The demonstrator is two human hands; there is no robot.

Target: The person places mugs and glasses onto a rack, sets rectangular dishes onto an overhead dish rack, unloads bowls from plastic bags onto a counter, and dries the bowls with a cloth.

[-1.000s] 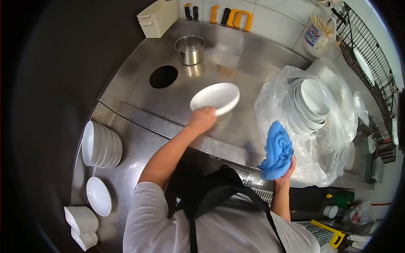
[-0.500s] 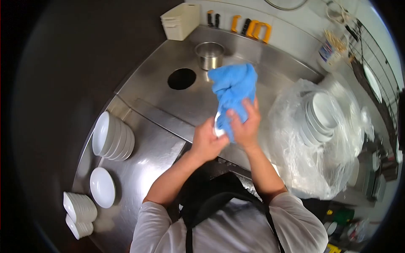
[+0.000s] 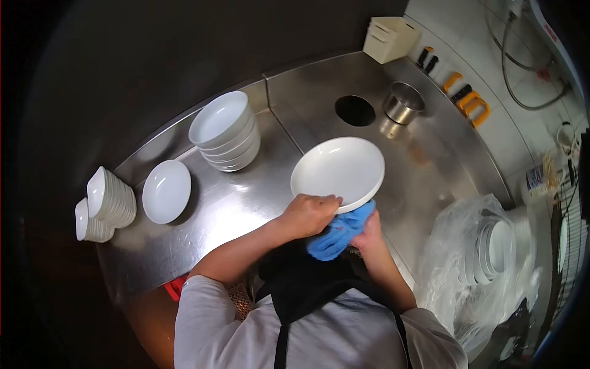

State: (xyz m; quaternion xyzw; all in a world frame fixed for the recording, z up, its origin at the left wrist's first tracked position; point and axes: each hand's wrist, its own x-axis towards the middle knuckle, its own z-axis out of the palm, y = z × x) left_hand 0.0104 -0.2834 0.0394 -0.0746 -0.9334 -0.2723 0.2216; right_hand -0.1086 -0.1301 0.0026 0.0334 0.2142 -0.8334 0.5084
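A shallow white bowl is held up over the steel counter, its inside facing me. My left hand is closed on its near rim, thumb over the edge. Below the bowl, my right hand grips a bunched blue cloth, which touches the underside near the rim; some of those fingers are hidden by the cloth. To the left on the counter stands a tilted stack of white bowls, and a single white dish lies nearer the edge.
Stacked small white dishes stand at far left. A steel pot sits near a round hole in the counter. Bowls in a clear plastic bag are at right. A cream bin and knife handles line the back.
The view has swung left. The bowl, earlier mostly hidden by the cloth, is now tilted face up in my left hand. The cloth has moved below it with my right hand.
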